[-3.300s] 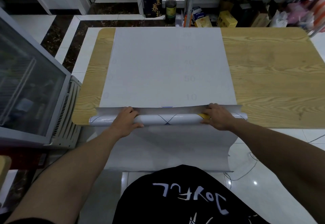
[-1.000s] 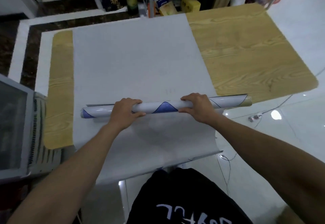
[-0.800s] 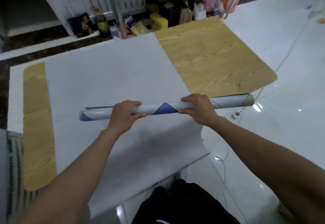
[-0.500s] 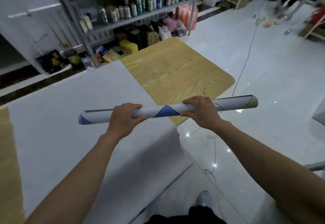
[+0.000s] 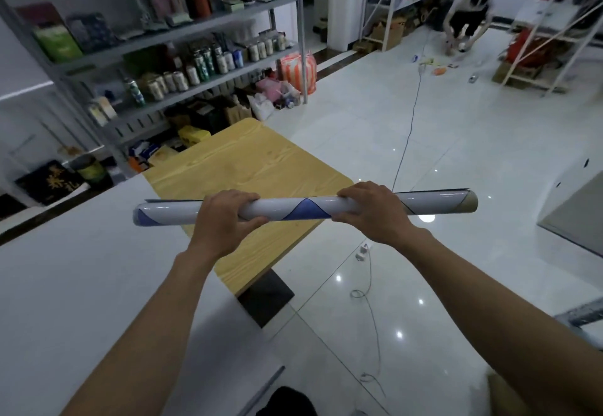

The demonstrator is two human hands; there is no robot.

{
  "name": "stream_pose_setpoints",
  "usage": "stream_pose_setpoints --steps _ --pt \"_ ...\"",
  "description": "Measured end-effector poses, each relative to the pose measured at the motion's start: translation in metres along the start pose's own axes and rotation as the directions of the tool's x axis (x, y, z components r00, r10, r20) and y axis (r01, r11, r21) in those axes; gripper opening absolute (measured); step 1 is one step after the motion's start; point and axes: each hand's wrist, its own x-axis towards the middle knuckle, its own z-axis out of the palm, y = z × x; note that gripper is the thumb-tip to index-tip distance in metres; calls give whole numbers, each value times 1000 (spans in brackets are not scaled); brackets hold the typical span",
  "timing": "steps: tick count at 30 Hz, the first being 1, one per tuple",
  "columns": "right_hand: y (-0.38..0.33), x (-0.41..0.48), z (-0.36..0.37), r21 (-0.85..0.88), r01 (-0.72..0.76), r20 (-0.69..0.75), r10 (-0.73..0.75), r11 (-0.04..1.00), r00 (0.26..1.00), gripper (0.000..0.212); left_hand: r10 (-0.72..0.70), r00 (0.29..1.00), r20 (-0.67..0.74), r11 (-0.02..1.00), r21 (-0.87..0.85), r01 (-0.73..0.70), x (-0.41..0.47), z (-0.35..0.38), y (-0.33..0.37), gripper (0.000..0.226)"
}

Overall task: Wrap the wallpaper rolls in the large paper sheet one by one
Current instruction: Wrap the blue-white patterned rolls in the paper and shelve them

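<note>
We hold the white, blue-patterned wallpaper roll (image 5: 303, 210) level in the air, off the large paper sheet (image 5: 81, 285), which lies flat across the desk (image 5: 248, 167).

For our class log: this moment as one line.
left hand: grips wallpaper roll | right hand: grips roll | paper sheet: on table

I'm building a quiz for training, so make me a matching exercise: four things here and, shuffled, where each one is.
Things:
1 roll
2 paper sheet
3 cable
4 cans

Places:
A on the shelf
B on the floor
C spread on the table
D held in the left hand and right hand

Pairs: 1-D, 2-C, 3-B, 4-A
</note>
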Motion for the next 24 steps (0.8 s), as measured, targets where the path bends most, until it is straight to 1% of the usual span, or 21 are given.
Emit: stream_pose_setpoints --steps 3,7,10,13,19,24 --pt "30 12 -14 -7 -6 -14 6 1000 1000 43 4 1000 9 1000 -13 -4 30 11 21 44" --pt "64 42 -33 -20 -10 19 11 1000 1000 45 11 1000 25 999 -32 -10 78 24 33 45" --pt "87 74 -45 -19 -21 20 22 1000 1000 47 2 1000 16 995 -99 0 118 35 34 46" --pt "107 106 -52 39 -67 -29 68 997 997 50 -3 1000 -6 988 -154 2 159 51 32 47" --pt "144 155 -61 117 -161 -93 172 980 981 50 -11 1000 -27 982 -190 5 229 76 36 48" --pt "171 179 -59 174 -214 -95 232 961 968 50 14 1000 -4 982 -187 -14 272 95 39 50"
